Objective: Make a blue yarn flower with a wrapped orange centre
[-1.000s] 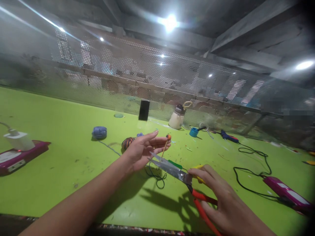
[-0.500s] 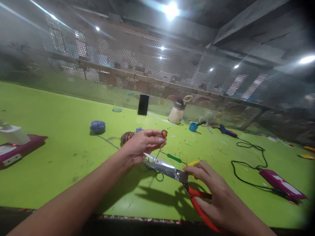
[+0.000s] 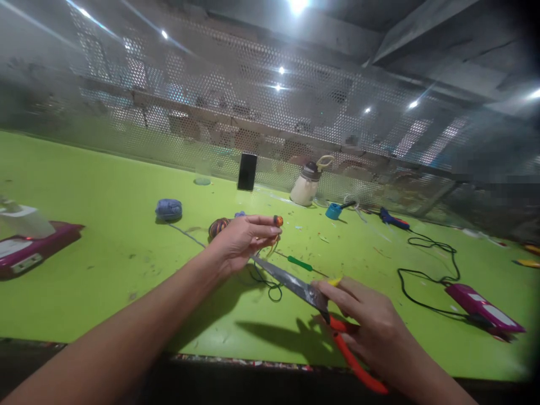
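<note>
My left hand (image 3: 236,242) is closed on a small round orange-and-black yarn piece (image 3: 278,221), pinched at the fingertips, with a strand of yarn dangling below. In my right hand (image 3: 373,320) are red-handled scissors (image 3: 295,285), their blades together and pointing at the space beneath my left hand. Something yellow (image 3: 334,282) shows by the right fingers. On the table behind the blades lies a green-handled crochet hook (image 3: 300,263). A multicoloured yarn ball (image 3: 218,228) sits partly behind my left hand. Dark yarn (image 3: 275,292) loops below the blades.
A blue-grey yarn ball (image 3: 169,209) trails a strand towards my left hand. Along the back of the green table (image 3: 109,292) stand a phone (image 3: 247,171), a bottle (image 3: 306,185) and a blue holder (image 3: 333,211). Power strips (image 3: 485,308) and a corded glue gun (image 3: 394,219) lie nearby.
The scissor blades have come together from being apart. The yarn strand that ran down between them now hangs shorter under my left hand. The camera view has shifted slightly.
</note>
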`<state>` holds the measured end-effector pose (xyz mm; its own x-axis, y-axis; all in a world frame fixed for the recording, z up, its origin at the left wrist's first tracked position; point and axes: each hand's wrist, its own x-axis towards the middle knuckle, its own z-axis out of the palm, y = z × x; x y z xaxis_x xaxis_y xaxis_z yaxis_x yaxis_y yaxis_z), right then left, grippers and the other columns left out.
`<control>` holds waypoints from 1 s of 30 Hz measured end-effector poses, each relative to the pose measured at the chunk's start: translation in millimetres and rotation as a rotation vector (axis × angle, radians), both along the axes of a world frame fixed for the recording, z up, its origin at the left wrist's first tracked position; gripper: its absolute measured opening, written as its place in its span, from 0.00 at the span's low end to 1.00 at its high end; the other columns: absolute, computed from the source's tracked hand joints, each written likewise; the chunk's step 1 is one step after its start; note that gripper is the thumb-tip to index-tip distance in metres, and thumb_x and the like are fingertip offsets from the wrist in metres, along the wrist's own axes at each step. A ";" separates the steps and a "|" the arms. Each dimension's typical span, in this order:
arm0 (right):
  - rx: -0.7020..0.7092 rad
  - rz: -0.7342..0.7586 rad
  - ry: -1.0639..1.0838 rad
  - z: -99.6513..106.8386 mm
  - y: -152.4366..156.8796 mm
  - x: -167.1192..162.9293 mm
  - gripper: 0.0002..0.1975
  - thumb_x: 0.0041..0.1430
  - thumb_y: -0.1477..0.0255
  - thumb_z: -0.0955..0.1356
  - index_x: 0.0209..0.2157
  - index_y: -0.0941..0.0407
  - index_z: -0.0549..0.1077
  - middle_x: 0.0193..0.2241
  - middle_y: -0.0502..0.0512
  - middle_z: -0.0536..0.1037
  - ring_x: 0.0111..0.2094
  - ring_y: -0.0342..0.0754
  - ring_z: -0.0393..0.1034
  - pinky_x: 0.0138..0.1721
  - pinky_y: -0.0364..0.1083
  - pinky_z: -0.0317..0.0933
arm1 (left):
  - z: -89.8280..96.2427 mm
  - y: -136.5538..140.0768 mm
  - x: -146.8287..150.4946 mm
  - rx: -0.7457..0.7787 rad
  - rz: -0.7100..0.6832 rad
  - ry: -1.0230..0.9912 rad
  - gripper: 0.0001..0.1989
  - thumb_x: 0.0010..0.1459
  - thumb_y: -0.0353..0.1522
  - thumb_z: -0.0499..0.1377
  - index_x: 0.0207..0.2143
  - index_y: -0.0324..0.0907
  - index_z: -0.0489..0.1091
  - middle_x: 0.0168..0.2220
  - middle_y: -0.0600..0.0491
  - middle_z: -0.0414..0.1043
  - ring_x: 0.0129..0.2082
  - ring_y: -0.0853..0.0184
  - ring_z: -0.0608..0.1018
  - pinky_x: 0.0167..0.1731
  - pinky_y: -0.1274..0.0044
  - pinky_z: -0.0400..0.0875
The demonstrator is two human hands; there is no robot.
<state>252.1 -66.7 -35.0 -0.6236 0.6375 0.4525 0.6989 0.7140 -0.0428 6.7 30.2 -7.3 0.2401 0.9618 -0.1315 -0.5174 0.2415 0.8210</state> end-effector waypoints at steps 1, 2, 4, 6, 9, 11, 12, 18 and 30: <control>0.012 0.016 0.001 -1.0 -1.9 -0.4 0.24 0.54 0.83 0.64 0.52 0.55 0.69 0.29 0.55 0.74 0.27 0.48 0.67 0.27 0.45 0.60 | -0.2 0.9 -1.0 0.001 -0.006 0.004 0.08 0.44 0.15 0.67 0.25 0.32 0.77 0.28 0.50 0.76 0.29 0.72 0.76 0.35 0.79 0.71; 0.013 0.026 0.006 -1.8 -3.7 -0.3 0.23 0.54 0.83 0.63 0.51 0.55 0.69 0.28 0.55 0.74 0.26 0.48 0.67 0.26 0.45 0.60 | -0.3 1.9 -2.2 0.001 -0.010 0.007 0.08 0.44 0.15 0.66 0.26 0.32 0.78 0.28 0.50 0.76 0.29 0.72 0.76 0.35 0.79 0.71; -0.020 0.012 0.035 -3.2 -4.4 2.9 0.21 0.55 0.81 0.63 0.50 0.54 0.71 0.29 0.55 0.76 0.28 0.49 0.70 0.27 0.45 0.61 | -0.4 3.7 -4.8 0.001 -0.012 0.008 0.08 0.45 0.15 0.65 0.26 0.32 0.78 0.29 0.49 0.76 0.29 0.72 0.76 0.35 0.79 0.71; -0.097 -0.092 0.097 -4.7 3.3 10.7 0.18 0.58 0.76 0.65 0.50 0.54 0.72 0.34 0.56 0.79 0.32 0.50 0.74 0.31 0.45 0.65 | -0.4 5.0 -6.7 0.003 -0.015 -0.001 0.07 0.47 0.16 0.64 0.26 0.32 0.78 0.30 0.47 0.77 0.30 0.71 0.76 0.36 0.79 0.71; -0.231 -0.455 0.183 -8.5 33.8 28.3 0.20 0.60 0.66 0.66 0.53 0.56 0.72 0.44 0.60 0.81 0.39 0.53 0.77 0.38 0.47 0.68 | 0.0 5.3 -6.9 0.002 -0.034 -0.019 0.07 0.50 0.17 0.62 0.27 0.31 0.78 0.33 0.44 0.78 0.32 0.70 0.76 0.38 0.79 0.72; -0.308 -0.728 0.076 -13.2 60.7 40.4 0.23 0.61 0.64 0.65 0.56 0.56 0.71 0.47 0.61 0.80 0.41 0.56 0.77 0.39 0.49 0.68 | 0.5 4.5 -5.6 -0.007 -0.049 -0.024 0.06 0.51 0.18 0.61 0.27 0.30 0.79 0.34 0.42 0.78 0.32 0.70 0.77 0.37 0.79 0.73; -0.319 -0.780 0.054 -16.0 73.3 45.6 0.23 0.62 0.64 0.64 0.56 0.57 0.72 0.47 0.63 0.80 0.43 0.59 0.76 0.39 0.50 0.67 | 0.7 4.0 -5.0 -0.012 -0.053 -0.027 0.07 0.52 0.18 0.60 0.27 0.30 0.79 0.34 0.42 0.78 0.31 0.70 0.77 0.37 0.79 0.74; -0.359 -0.783 -0.002 -20.4 103.9 52.7 0.20 0.60 0.66 0.66 0.51 0.59 0.77 0.41 0.68 0.81 0.40 0.63 0.76 0.37 0.53 0.65 | -1.2 0.7 -4.0 -0.014 -0.086 -0.040 0.07 0.54 0.22 0.61 0.26 0.32 0.79 0.34 0.42 0.78 0.32 0.69 0.78 0.36 0.80 0.74; -0.618 0.126 0.609 33.0 85.0 -49.0 0.22 0.57 0.72 0.69 0.54 0.56 0.72 0.44 0.60 0.79 0.39 0.49 0.74 0.42 0.52 0.70 | -16.5 -2.2 4.5 0.075 -0.220 0.108 0.05 0.48 0.26 0.68 0.29 0.31 0.79 0.28 0.47 0.77 0.28 0.71 0.77 0.31 0.82 0.69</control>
